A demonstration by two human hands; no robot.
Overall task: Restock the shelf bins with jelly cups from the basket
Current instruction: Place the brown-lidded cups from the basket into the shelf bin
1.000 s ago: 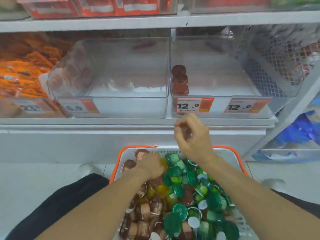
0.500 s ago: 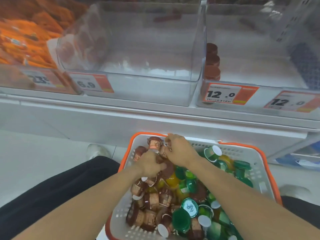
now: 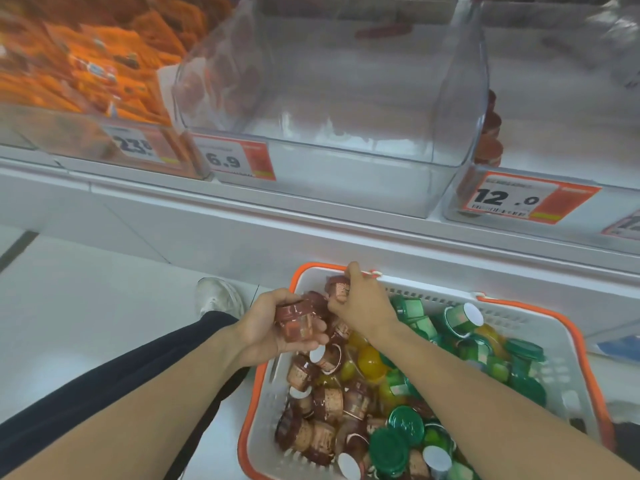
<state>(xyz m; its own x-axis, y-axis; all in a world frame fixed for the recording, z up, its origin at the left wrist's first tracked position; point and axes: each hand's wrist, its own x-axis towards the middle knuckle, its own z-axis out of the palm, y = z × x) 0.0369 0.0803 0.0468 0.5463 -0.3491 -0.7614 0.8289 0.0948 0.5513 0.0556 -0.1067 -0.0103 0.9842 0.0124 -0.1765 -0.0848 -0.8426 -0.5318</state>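
Left hand [image 3: 273,327] grips brown foil-lidded jelly cups [image 3: 296,322], lids tilted up-left. Right hand [image 3: 360,303] pinches another brown cup [image 3: 338,288], upright, above the perforated plastic basket [image 3: 540,327].

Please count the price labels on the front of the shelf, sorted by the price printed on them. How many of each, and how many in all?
Label beginning with 23: 1
Label 6.9: 1
Label 12.0: 1
Label cut off at the right edge, price unreadable: 1
Total: 4
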